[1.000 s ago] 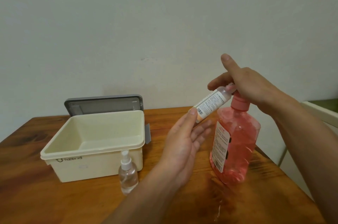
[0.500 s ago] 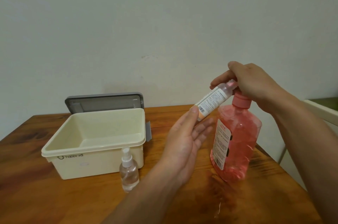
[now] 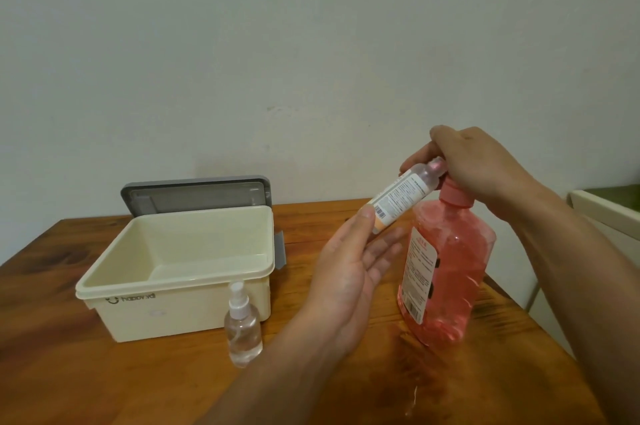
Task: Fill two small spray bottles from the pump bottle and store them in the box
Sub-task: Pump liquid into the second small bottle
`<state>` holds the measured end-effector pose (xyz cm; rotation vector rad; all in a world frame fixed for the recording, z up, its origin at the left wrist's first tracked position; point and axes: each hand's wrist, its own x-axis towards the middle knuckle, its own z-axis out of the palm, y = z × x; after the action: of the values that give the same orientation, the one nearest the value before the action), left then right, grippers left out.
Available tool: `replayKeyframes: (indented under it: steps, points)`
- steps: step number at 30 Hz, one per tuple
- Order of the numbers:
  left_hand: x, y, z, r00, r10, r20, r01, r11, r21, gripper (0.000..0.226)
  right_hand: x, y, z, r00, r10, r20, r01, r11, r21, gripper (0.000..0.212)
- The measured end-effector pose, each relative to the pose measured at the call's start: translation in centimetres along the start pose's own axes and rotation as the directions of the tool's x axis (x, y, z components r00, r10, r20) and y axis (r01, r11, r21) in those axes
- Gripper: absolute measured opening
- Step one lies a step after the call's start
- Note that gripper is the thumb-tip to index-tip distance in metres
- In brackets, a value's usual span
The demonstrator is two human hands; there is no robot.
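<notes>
A large pump bottle (image 3: 450, 272) of pink liquid stands on the wooden table at the right. My right hand (image 3: 474, 164) covers its pump head, fingers curled down over it. My left hand (image 3: 353, 258) holds a small labelled bottle (image 3: 401, 199) by its base, tilted, with its open mouth up at the pump nozzle under my right hand. A second small clear spray bottle (image 3: 242, 327) with a white spray cap stands upright in front of the cream box (image 3: 173, 306), which is open and holds nothing.
The box's grey lid (image 3: 194, 196) stands behind it against the wall. The table's (image 3: 104, 383) right edge runs just past the pump bottle. A pale piece of furniture (image 3: 606, 216) is beyond that edge. A small wet streak (image 3: 414, 400) lies on the table near me.
My right hand's forefinger, raised a second ago, has curled down over the pump head, and the hand has sunk slightly. My left hand and the small bottle have stayed in place.
</notes>
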<state>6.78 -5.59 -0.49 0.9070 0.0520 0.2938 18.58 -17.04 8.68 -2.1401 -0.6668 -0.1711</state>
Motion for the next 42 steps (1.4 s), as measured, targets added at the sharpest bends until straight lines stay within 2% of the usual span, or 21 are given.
replayKeyframes:
  steps: [6, 11, 17, 23, 28, 35, 42]
  points:
    - [0.02, 0.05, -0.12, 1.0, 0.011, 0.0, -0.011, 1.0, 0.017, 0.023, 0.27, -0.44, -0.42, 1.0, 0.01, 0.023, -0.012, 0.996, 0.085, 0.058]
    - [0.19, -0.33, -0.39, 1.0, 0.007, -0.028, -0.007, 1.0, 0.0, 0.025, 0.08, -0.1, 0.06, 1.0, 0.005, 0.009, -0.005, 1.0, 0.01, 0.056]
    - [-0.05, -0.12, -0.21, 1.0, 0.014, -0.024, -0.014, 1.0, -0.004, 0.026, 0.17, -0.46, -0.31, 1.0, 0.011, 0.024, -0.013, 0.995, 0.101, 0.056]
    - [-0.15, -0.29, -0.29, 0.999, -0.004, -0.043, 0.003, 1.0, -0.014, 0.027, 0.05, -0.08, 0.13, 1.0, -0.012, -0.003, 0.012, 1.0, 0.006, 0.058]
    - [-0.24, -0.32, -0.19, 0.998, -0.023, -0.053, 0.021, 0.999, -0.032, 0.018, 0.19, -0.3, -0.25, 1.0, -0.01, 0.023, 0.008, 0.997, 0.082, 0.057]
    - [-0.04, -0.75, -0.24, 0.997, -0.045, -0.062, 0.042, 0.998, -0.054, 0.021, 0.0, -0.05, 0.03, 1.0, -0.018, 0.011, 0.017, 1.0, 0.005, 0.058]
    - [0.01, -0.91, -0.07, 0.996, -0.074, -0.049, 0.07, 0.994, -0.078, 0.023, 0.25, -0.36, -0.24, 1.0, -0.006, 0.004, 0.006, 0.998, 0.061, 0.057]
